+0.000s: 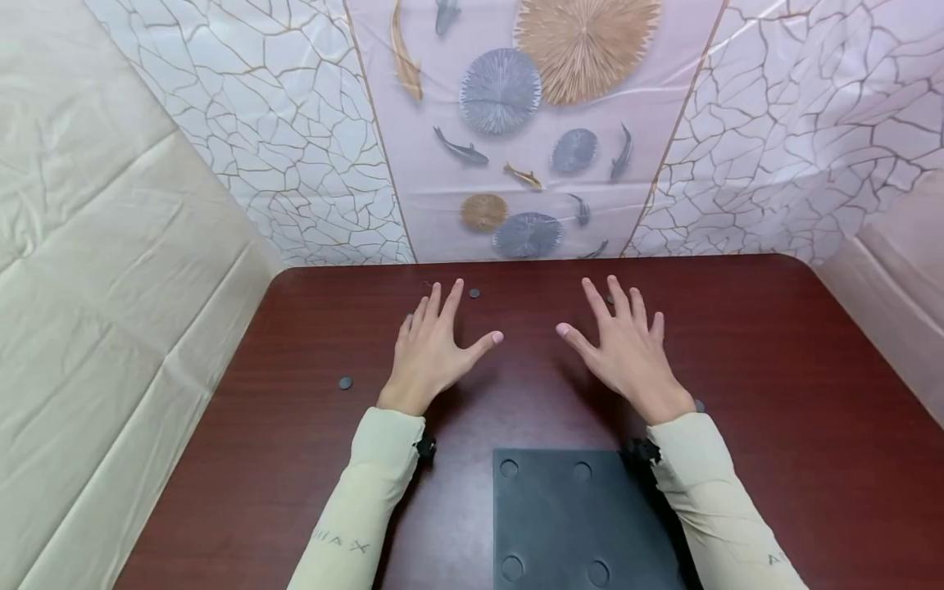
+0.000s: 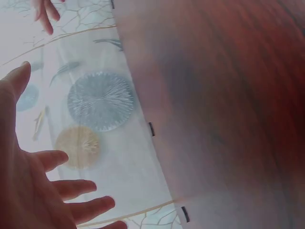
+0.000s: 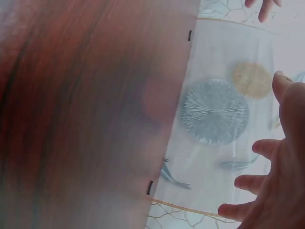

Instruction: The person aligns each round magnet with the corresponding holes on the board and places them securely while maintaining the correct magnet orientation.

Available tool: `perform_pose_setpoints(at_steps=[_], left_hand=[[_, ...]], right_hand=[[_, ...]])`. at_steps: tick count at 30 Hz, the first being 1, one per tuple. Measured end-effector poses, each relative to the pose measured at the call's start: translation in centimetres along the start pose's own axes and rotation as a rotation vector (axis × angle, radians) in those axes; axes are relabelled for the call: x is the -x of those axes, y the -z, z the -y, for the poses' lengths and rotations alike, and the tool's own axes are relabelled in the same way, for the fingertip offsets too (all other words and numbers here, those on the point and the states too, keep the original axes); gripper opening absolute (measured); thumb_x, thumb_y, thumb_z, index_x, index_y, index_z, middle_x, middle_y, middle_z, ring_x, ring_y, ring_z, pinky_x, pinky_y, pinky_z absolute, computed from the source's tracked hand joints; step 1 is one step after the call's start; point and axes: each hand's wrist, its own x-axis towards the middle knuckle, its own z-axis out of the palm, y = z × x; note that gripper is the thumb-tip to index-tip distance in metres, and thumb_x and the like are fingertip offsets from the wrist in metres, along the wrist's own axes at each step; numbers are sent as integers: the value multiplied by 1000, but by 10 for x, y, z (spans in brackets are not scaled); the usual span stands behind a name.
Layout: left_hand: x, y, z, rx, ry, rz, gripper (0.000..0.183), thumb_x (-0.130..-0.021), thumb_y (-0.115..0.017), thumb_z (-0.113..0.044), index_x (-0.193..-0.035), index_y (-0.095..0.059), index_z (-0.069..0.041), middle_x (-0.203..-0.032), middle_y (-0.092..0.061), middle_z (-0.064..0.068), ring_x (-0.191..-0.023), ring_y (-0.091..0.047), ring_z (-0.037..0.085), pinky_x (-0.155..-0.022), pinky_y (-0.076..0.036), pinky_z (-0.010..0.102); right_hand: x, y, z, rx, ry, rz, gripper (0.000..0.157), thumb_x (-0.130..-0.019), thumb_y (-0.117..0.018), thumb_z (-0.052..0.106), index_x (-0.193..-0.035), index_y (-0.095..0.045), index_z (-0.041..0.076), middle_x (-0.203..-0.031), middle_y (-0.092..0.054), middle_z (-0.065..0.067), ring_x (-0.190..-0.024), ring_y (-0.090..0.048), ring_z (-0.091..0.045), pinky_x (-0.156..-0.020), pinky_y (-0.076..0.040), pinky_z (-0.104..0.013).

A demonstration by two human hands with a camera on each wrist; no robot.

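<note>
Above the brown table, my left hand (image 1: pixel 431 354) is spread with its fingers straight and holds nothing. To its right, my right hand (image 1: pixel 628 354) is likewise spread and holds nothing. A small dark grey disc (image 1: pixel 474 292) lies on the table beyond the left fingertips, and another grey disc (image 1: pixel 345 383) lies left of the left wrist. The right fingers partly cover a third disc (image 1: pixel 610 300). One more disc (image 1: pixel 699 406) shows beside the right cuff. Both wrist views show extended fingers of the left hand (image 2: pixel 35 186) and right hand (image 3: pixel 281 167).
A flat dark grey board (image 1: pixel 553 520) with several round recesses lies at the table's near side, partly behind the right forearm. The wooden table (image 1: pixel 243 467) ends at a patterned cloth (image 1: pixel 531 156) behind it. Pale cloth (image 1: pixel 111 328) hangs on the left.
</note>
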Motion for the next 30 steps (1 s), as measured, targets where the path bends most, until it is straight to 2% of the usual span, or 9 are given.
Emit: perform_pose_setpoints(at_steps=[6, 10, 12, 16, 19, 21, 25, 28, 30], left_hand=[[11, 6, -4, 121, 18, -2, 103, -83, -46, -96, -168, -12, -47, -173, -27, 6, -151, -40, 40, -112, -39, 69], [19, 9, -7, 198, 31, 10, 100, -82, -46, -97, -165, -11, -55, -169, -35, 0, -147, -47, 34, -107, -42, 71], [22, 10, -7, 243, 26, 36, 98, -83, -49, -95, -164, -13, -55, -167, -38, -1, -146, -49, 31, -108, -43, 70], [26, 9, -6, 291, -37, 132, 91, -90, -61, -80, -166, -24, -46, -165, -42, 0, -145, -50, 28, -113, -43, 62], [29, 10, -2, 278, -107, 216, 80, -96, -68, -65, -163, -39, -34, -161, -47, 1, -142, -52, 25, -112, -46, 55], [31, 10, 1, 273, -147, 268, 70, -98, -70, -57, -158, -49, -28, -152, -56, 1, -135, -58, 22, -107, -50, 51], [32, 10, 7, 347, -219, 362, 49, -101, -73, -41, -141, -64, -14, -120, -71, -1, -103, -68, 14, -91, -56, 39], [32, 10, 9, 404, -264, 433, 35, -101, -74, -30, -127, -70, -7, -98, -71, -5, -79, -69, 13, -78, -56, 32], [34, 9, 10, 410, -276, 486, 27, -101, -75, -26, -121, -71, -7, -89, -71, -5, -70, -70, 16, -75, -56, 30]], right_hand=[[19, 15, 4, 8, 27, 18, 88, -104, -46, 70, -172, -13, 25, -174, -14, -23, -154, -15, -56, -113, -13, -82], [30, 27, 6, 12, 38, 41, 87, -105, -51, 65, -171, -16, 22, -172, -17, -25, -151, -21, -57, -110, -21, -82], [34, 32, 7, 1, 40, 82, 85, -105, -56, 60, -170, -20, 19, -170, -22, -26, -149, -25, -58, -109, -24, -82], [38, 39, 5, -43, 70, 227, 70, -106, -62, 48, -161, -42, 9, -159, -44, -25, -142, -44, -52, -106, -38, -76], [39, 43, 1, -97, 134, 366, 53, -106, -65, 39, -144, -61, 3, -136, -66, -20, -123, -65, -40, -97, -52, -62], [39, 45, -3, -136, 173, 460, 42, -104, -68, 34, -132, -68, 2, -121, -73, -13, -109, -71, -30, -90, -57, -53], [39, 50, -14, -159, 192, 628, 22, -103, -70, 29, -115, -73, 11, -106, -73, 2, -92, -67, -15, -79, -55, -41], [39, 53, -22, -154, 164, 716, 8, -102, -72, 26, -103, -71, 18, -92, -67, 6, -81, -57, -12, -71, -47, -34], [40, 53, -26, -153, 146, 755, 7, -101, -73, 23, -97, -69, 20, -86, -62, 6, -76, -52, -11, -68, -43, -31]])
